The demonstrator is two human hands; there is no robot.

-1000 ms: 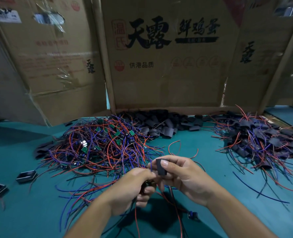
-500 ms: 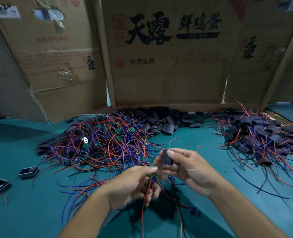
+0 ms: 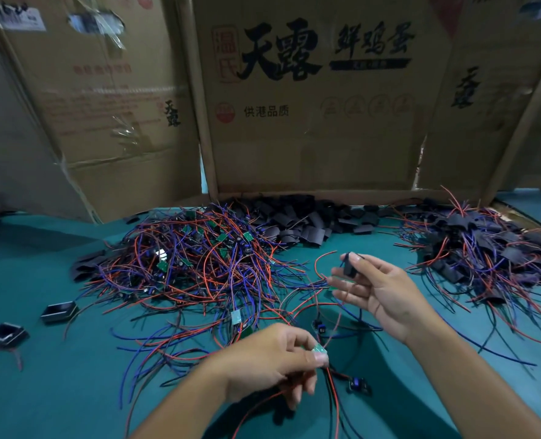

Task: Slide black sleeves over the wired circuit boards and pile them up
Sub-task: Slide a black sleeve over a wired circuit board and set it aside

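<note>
**Board below and left, sleeve above and right: the gap to close**

The small green wired circuit board (image 3: 319, 352) is pinched between thumb and fingertips of the left hand (image 3: 269, 362), low in the view and near the body. Its red and dark wires (image 3: 332, 394) trail down from it toward the person, so its long axis seems to run roughly near-to-far. The short black tube sleeve (image 3: 347, 267) lies up and to the right of it, well apart, pinched between thumb and forefinger of the right hand (image 3: 380, 293); that hand's other fingers are loosely spread, palm turned left toward the board. The picture is too blurred to show which way the sleeve's mouth opens.

Bringing the two together likely means lifting the board up and right, or lowering the sleeve.

Beyond the hands, on the teal table (image 3: 57, 391), a tangle of unsleeved boards (image 3: 193, 264) lies to the left, loose black sleeves (image 3: 310, 223) at the back centre, and the sleeved pile (image 3: 484, 248) to the right.
</note>
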